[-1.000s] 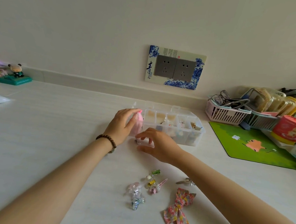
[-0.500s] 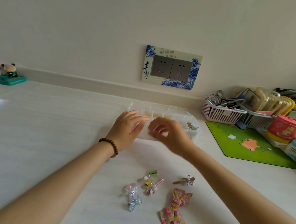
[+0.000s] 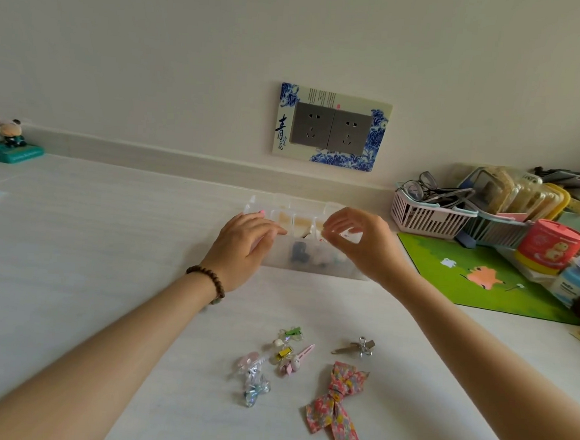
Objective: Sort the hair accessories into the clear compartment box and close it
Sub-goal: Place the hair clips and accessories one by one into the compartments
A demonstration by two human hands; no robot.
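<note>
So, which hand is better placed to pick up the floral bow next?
Probably the right hand: the floral bow lies near the right forearm, and the right fingers look free above the clear box. The left hand rests on the box, steadying it.

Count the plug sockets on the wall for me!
2: the left socket and the right socket sit side by side inside the blue-flowered frame, above the clear box.
</note>
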